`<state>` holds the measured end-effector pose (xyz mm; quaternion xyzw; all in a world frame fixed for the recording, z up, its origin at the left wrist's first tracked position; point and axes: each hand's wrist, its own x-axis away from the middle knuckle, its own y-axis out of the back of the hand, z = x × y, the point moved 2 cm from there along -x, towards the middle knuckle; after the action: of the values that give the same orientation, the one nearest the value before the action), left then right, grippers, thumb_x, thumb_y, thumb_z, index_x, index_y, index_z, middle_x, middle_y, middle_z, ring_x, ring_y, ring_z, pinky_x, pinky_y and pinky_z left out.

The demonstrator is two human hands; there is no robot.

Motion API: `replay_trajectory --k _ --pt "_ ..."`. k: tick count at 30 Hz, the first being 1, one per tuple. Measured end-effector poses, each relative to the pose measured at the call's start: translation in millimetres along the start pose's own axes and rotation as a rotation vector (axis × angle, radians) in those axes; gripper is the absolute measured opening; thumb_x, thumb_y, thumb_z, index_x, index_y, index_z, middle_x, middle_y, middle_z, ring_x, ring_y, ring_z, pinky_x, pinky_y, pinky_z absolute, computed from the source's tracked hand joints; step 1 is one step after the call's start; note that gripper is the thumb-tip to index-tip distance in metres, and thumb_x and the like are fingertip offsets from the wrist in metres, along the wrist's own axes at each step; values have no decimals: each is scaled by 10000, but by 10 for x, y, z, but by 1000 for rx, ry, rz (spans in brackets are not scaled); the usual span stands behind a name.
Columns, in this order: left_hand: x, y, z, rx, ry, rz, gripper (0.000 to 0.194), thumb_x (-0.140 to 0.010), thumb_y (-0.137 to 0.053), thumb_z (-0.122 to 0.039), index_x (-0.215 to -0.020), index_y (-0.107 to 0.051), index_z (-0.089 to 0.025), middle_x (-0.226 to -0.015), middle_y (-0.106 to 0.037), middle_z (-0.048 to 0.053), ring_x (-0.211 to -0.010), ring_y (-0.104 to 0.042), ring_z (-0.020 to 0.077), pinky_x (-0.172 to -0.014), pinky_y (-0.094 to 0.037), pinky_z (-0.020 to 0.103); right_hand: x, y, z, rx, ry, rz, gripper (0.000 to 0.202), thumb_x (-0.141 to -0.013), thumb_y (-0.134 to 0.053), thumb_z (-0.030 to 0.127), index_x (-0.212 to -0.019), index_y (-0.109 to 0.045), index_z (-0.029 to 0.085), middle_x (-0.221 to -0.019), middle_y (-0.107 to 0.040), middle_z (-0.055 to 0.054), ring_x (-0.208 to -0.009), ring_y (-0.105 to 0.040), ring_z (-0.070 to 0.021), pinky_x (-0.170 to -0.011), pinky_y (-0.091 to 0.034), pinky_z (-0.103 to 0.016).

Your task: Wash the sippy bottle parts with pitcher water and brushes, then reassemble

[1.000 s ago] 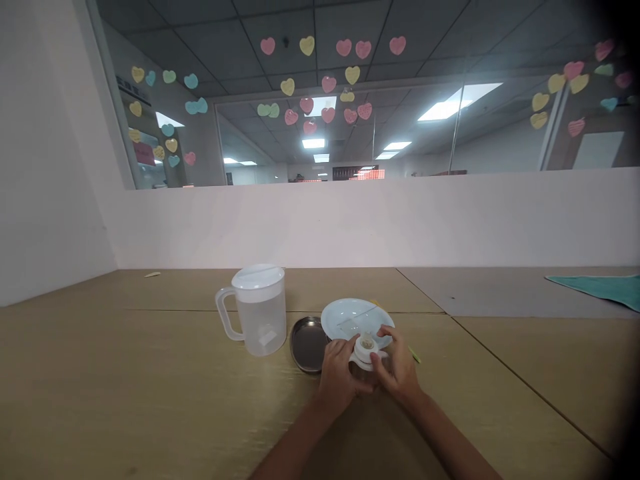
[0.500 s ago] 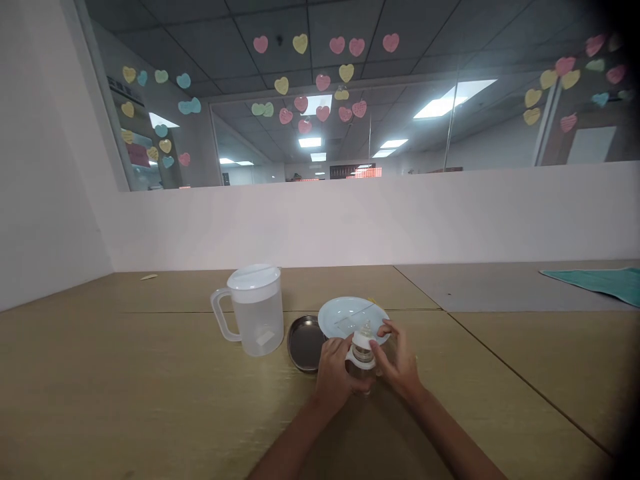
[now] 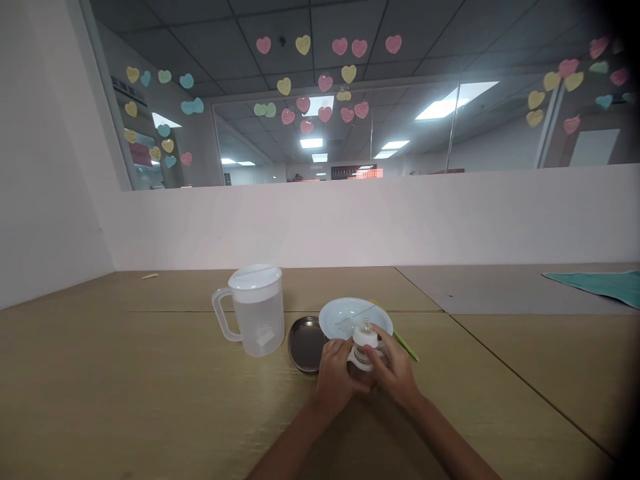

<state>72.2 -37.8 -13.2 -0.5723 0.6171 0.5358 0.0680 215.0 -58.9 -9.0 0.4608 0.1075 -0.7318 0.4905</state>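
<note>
A baby bottle (image 3: 365, 338) with a white screw collar, a clear teat and a white handle ring stands upright between my hands. My left hand (image 3: 336, 372) is wrapped around its body from the left and hides much of the lower part. On the other side, my right hand (image 3: 397, 367) is closed on the white collar, thumb in front and fingers behind. Just beyond the bottle lies a white oval plate (image 3: 333, 312) with a thin clear stick-like item across it. A dark metal dish (image 3: 304, 343) sits left of the plate, close to my left hand.
A translucent lidded pitcher (image 3: 259, 317) stands on the table (image 3: 165, 380) at the left. A thin green stick (image 3: 406, 347) lies right of the plate. At the far right is a teal cloth (image 3: 607, 285). A wall with a window closes off the back.
My right hand has closed around the bottle's collar; its fingers were raised and apart before. The green stick right of the plate has come into sight. My left hand keeps its hold.
</note>
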Motion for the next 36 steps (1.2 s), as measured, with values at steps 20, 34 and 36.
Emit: replay_trajectory --k 20,34,36 --pt "8 16 -11 -21 5 1 771 -480 -762 -444 -1171 -549 -177 -971 -616 90 -913 -555 265 -830 -441 428 -208 296 237 -217 -3 -828 411 -630 -715 247 -932 -441 194 -925 -488 -34 -844 -554 -155 -767 -486 -334" --pt "-4 36 -43 -50 -73 -56 766 -505 -718 -575 -1131 -576 -157 -911 -631 93 -861 -571 239 -797 -465 391 -291 265 -272 -760 -544 -571 535 -564 -761 287 -917 -363 237 -888 -584 21 -770 -633 -137 -747 -537 -322" --pt "-5 37 -45 -55 -68 -60 769 -506 -713 -583 -1129 -577 -155 -911 -629 94 -858 -571 239 -792 -466 392 -298 273 -257 -825 -556 -534 539 -549 -772 280 -906 -370 238 -873 -582 40 -760 -636 -132 -751 -544 -322"
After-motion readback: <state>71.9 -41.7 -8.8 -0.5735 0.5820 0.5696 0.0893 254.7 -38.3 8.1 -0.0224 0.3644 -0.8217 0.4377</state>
